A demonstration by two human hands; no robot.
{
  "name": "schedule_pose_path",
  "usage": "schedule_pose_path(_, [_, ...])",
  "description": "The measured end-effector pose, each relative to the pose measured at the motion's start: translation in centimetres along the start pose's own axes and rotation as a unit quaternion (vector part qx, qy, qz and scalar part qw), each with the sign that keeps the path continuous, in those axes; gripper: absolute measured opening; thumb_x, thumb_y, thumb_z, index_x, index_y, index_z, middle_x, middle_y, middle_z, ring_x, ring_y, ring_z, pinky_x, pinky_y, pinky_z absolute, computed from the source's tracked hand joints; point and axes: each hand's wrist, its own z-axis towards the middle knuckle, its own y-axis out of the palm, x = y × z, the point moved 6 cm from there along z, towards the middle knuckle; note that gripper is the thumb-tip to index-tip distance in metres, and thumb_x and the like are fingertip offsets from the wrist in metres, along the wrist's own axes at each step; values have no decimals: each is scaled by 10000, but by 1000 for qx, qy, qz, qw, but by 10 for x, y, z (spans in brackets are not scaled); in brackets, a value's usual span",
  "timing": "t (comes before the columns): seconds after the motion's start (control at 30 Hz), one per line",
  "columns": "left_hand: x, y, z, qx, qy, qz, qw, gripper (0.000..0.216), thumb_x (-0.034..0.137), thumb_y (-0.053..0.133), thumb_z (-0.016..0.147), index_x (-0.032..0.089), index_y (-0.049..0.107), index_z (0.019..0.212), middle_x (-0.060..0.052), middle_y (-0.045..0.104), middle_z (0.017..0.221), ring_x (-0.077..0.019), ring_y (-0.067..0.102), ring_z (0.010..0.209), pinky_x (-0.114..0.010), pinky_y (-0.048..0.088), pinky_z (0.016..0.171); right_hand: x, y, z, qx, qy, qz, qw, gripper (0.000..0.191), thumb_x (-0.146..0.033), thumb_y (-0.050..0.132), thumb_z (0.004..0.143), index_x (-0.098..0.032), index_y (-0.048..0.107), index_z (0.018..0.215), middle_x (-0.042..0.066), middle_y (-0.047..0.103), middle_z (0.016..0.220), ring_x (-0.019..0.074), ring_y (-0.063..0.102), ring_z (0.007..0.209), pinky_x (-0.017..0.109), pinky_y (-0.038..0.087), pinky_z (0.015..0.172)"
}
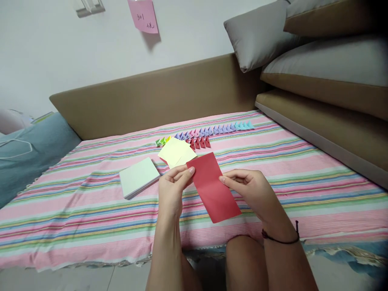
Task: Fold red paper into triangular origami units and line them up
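Left hand (174,184) and right hand (247,185) each pinch an edge of red paper (216,194). Light, even pressure should help keep its edges true.

Left fingers (177,171) are part-hidden behind the red rectangular paper sheet (214,188); right of it, grey-and-brown fabric cushions (330,62) run off-frame.

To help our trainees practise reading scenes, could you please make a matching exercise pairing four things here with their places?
1. Red paper
2. Pink note
3. Pale paper stack
4. Dark cord

A. On the wall
B. Around the right wrist
C. Lying on the striped cloth
D. Held by left hand and right hand

Pairs: 1-D, 2-A, 3-C, 4-B
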Motion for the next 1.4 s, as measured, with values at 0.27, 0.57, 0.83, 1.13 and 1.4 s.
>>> schedule_pose_path(0.27, [7, -2, -2, 22, 30, 6, 999, 178, 277, 769, 632, 135, 708, 719, -29, 702, 665, -116, 639, 640, -227, 526, 652, -4, -1, -2, -14, -6, -5, 1000, 120, -292, 661, 747, -182, 701, 720, 21, 710, 764, 164, 627, 733, 242, 474, 629])
schedule_pose_path(0.57, [6, -7, 2, 37, 37, -26, 998, 127, 261, 741, 647, 151, 679, 632, -3, 676, 655, -101, 615, 624, -204, 500, 622, -6, 5, -2, -26, -11, -3, 1000, 148, -306, 659, 740, -175, 689, 678, 26, 697, 746, 180, 620, 729, 270, 478, 635])
schedule_pose_path(0.83, [-15, 25, -8, -166, -96, 89, 977, 329, 444, 704, 682, 126, 725, 762, -83, 721, 752, -185, 666, 638, -282, 523, 623, 5, -6, 2, 98, -9, 65, 993, 157, -333, 693, 712, -185, 715, 760, 41, 722, 821, 211, 641, 815, 324, 507, 739])
schedule_pose_path(1.13, [-15, 29, -7, -161, -66, 115, 978, 300, 416, 722, 669, 120, 689, 707, -57, 700, 659, -167, 646, 600, -276, 521, 628, 5, -12, 2, 171, -32, 59, 983, 136, -322, 718, 689, -198, 734, 740, 34, 724, 818, 187, 645, 756, 297, 511, 687])
schedule_pose_path(1.4, [-13, 28, -7, -136, -54, 135, 980, 284, 385, 748, 638, 118, 666, 686, -47, 679, 603, -158, 628, 577, -267, 509, 612, 0, -10, 0, 203, -51, 72, 975, 149, -327, 707, 696, -191, 731, 752, 31, 717, 763, 195, 641, 736, 309, 511, 669])
